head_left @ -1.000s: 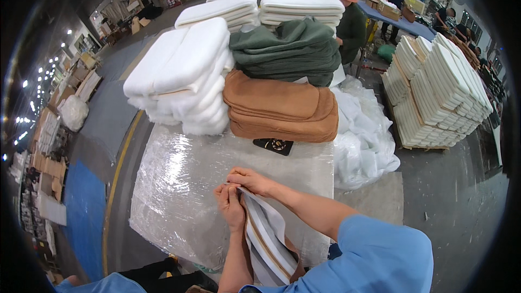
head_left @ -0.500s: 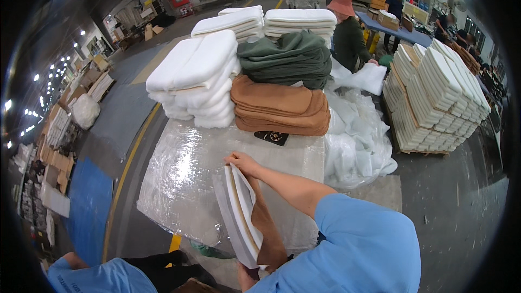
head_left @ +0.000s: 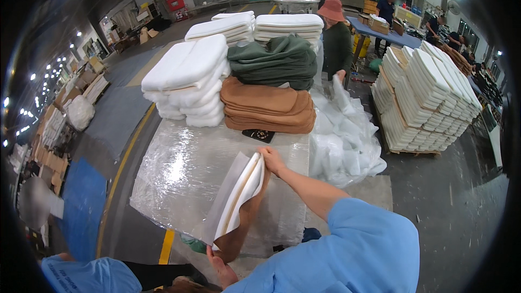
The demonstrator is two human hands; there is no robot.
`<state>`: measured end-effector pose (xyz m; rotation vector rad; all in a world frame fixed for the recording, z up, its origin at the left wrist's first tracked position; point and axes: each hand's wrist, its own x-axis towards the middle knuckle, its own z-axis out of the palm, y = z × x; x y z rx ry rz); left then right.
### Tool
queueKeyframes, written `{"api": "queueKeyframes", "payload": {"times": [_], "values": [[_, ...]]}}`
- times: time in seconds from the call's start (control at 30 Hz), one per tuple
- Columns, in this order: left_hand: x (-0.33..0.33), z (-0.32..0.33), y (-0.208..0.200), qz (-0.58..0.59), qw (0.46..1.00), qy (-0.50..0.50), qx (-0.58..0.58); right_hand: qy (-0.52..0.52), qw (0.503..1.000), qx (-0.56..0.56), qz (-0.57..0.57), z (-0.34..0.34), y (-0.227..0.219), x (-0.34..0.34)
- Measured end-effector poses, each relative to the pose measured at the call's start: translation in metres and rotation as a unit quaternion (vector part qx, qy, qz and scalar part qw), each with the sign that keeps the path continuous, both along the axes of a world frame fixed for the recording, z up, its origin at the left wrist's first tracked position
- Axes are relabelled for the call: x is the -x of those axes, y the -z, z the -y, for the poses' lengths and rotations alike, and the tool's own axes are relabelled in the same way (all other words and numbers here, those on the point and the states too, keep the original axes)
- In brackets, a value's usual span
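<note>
I hold a layered cushion piece on its edge over the near part of the plastic-wrapped table. Brown fabric covers its right side, with white padding and a thin tan layer inside and a grey sheet on the left. My right hand is closed on its far top corner. At the near lower end, my left hand grips the bottom corner, its fingers partly hidden. Beyond lie a stack of folded brown covers, a dark green fabric pile and a small black item.
White padding stacks stand at the table's far left. Crumpled clear plastic hangs by its right side, near a person in a red hat. A pallet of white pads stands right. Another person in blue is close at lower left.
The cushion piece has swung from leaning left to leaning right, my right hand moving right with its top and my left hand moving left. The hatted person's hand has drawn in the white sheet.
</note>
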<state>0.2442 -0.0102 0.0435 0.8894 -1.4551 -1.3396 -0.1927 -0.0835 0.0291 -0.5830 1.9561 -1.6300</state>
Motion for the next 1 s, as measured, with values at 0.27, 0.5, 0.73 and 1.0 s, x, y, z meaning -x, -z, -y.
{"api": "queueKeyframes", "payload": {"times": [0.27, 0.5, 0.73, 1.0], "values": [[0.051, 0.071, -0.055, 0.052, 0.996, -0.025, 0.073, 0.065, 0.987, 0.119, 0.087, -0.078, 0.030, 0.029], [0.078, 0.079, -0.106, 0.006, 0.979, 0.013, 0.204, 0.091, 0.951, 0.192, 0.223, -0.077, 0.023, 0.018], [0.095, 0.079, -0.111, 0.065, 0.953, -0.031, 0.295, 0.135, 0.954, 0.159, 0.215, -0.087, 0.031, 0.033], [0.100, 0.091, -0.108, 0.074, 0.943, -0.072, 0.316, 0.111, 0.936, 0.151, 0.298, -0.085, 0.020, 0.023]]}}
